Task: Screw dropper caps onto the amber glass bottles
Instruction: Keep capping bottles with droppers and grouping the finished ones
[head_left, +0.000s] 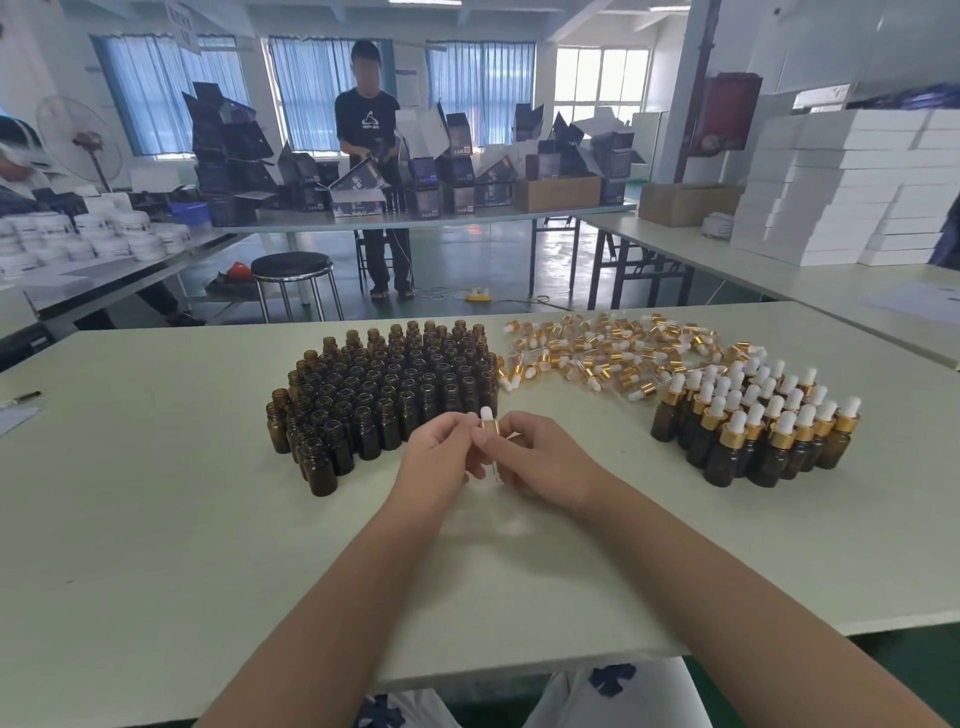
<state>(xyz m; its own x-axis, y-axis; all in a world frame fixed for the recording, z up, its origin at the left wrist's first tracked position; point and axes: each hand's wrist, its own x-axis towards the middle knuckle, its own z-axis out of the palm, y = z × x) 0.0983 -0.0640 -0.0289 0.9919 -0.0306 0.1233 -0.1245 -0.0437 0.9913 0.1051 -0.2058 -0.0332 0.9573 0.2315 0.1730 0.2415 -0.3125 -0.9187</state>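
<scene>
Both forearms reach forward over the near edge of the bench (156, 519) and meet at its middle.

1. Hands. The left hand (436, 460) and the right hand (545, 460) are brought together, fingers curled, and both pinch one dropper cap (489, 427). The cap is held upright above the bench: white bulb on top, gold collar at the fingertips, clear pipette hanging down between the hands. No bottle is in either hand, so the cap appears to be getting oriented before it is seated on a bottle.

2. Supply, left. The open bottles (384, 395) stand upright in a dense block just beyond the left hand, mouths up, within easy reach for pickup.

3. Output, right. The capped bottles (753, 431) stand in a separate cluster, well apart from the open stock, which likely prevents mixing finished and unfinished units. The open block is much the larger, so most of the work remains.

4. Cap stock. The loose caps (597, 348) lie in a scattered pile at the far edge, between and behind the two groups.

Beyond the bench: a stool (292, 266), a standing person (371, 156) at another table, and stacked white boxes (841, 187).
</scene>
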